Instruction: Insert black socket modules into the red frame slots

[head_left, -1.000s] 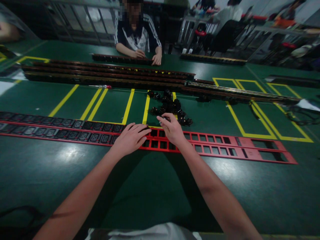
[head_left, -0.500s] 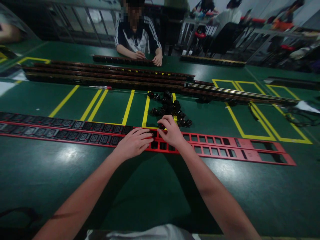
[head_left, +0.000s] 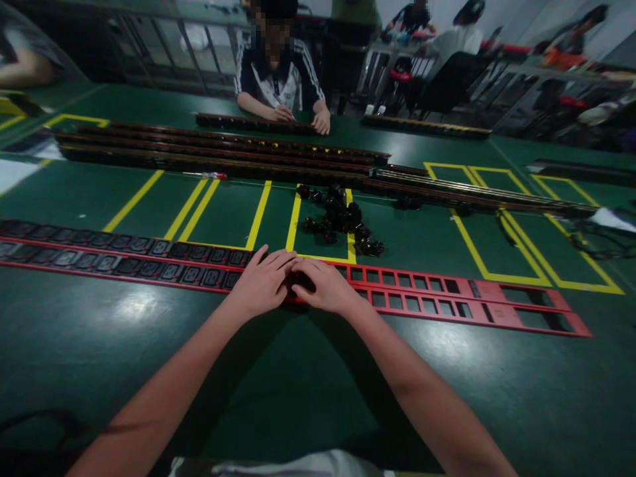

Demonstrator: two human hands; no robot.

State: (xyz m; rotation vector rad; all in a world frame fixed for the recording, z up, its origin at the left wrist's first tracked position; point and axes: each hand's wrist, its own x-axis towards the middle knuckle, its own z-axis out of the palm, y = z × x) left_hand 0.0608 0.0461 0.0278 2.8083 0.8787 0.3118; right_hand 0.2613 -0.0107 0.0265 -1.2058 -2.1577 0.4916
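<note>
Two long red strips point(head_left: 392, 277) with rows of square openings lie side by side across the green table. Black power sockets point(head_left: 213, 277) fill their left part; the openings to the right show bare. My left hand point(head_left: 261, 285) lies over the strips at the last filled places, fingers stretched out. Right against it, my right hand point(head_left: 325, 285) curls its thumb and fingers round a dark socket, mostly hidden under the fingers. The two hands' fingertips meet. Just behind them a loose heap of black sockets point(head_left: 335, 215) sits on the table.
Long dark metal rails point(head_left: 223, 156) lie stacked across the table behind the heap, with a red-handled screwdriver point(head_left: 218, 176) in front. Yellow tape lines point(head_left: 258, 215) mark the tabletop. Across the table a person point(head_left: 283, 86) works at another rail point(head_left: 258, 124). Cables point(head_left: 601, 242) lie at the right.
My right hand has moved left and nearer to me, from the heap's edge onto the strips beside my left hand, with the dark socket. My left hand stays over the strips.
</note>
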